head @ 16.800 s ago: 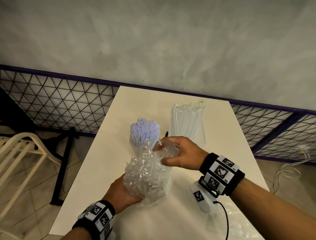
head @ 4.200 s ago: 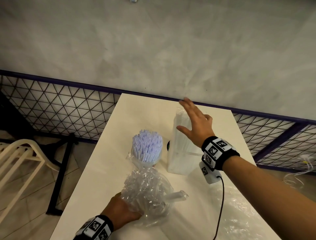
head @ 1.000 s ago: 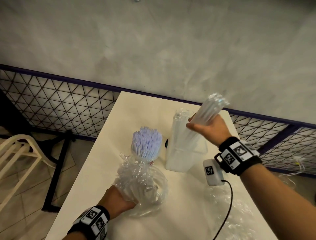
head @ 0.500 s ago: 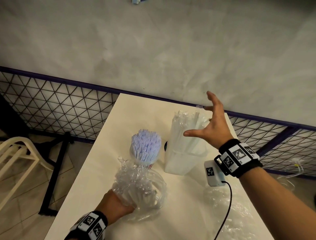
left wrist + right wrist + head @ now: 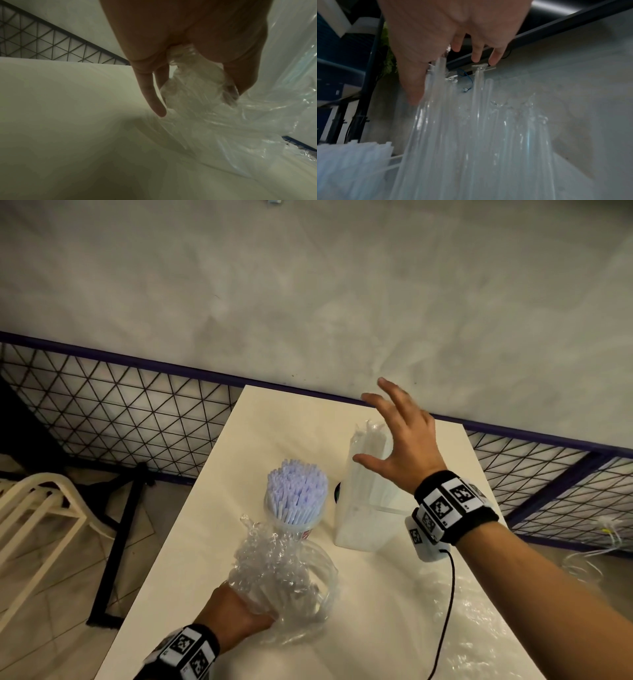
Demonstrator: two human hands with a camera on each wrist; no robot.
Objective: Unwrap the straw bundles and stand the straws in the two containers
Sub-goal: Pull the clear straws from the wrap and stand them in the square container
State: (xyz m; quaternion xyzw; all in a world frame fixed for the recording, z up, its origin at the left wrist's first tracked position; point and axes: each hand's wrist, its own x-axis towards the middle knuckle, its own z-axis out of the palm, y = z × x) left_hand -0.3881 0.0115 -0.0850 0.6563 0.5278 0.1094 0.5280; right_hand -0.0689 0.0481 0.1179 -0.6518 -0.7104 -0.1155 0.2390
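While I'm standing over this cream table [image 5: 284, 419], it's pushed against a grey plaster wall [image 5: 308, 285] with a purple-railed wire mesh fence [image 5: 113, 412] running behind it, tile floor below. Two containers on top: a round cup [image 5: 310, 523] packed with lilac straws [image 5: 297, 493], and just right of it a tall clear box [image 5: 363, 529] holding clear straws [image 5: 479, 135] upright. My right hand [image 5: 399, 440] hovers over that box with fingers spread wide, gripping nothing, thumb right by the straw tips. My left hand [image 5: 236, 616] clutches one crumpled plastic wrapper [image 5: 281, 570] at the near edge, sitting right in front of the cup. More loose plastic film [image 5: 479, 621] lies on the right side of the table. One cream chair [image 5: 37, 508] off to the left, some cables [image 5: 603, 539] on the floor at right.
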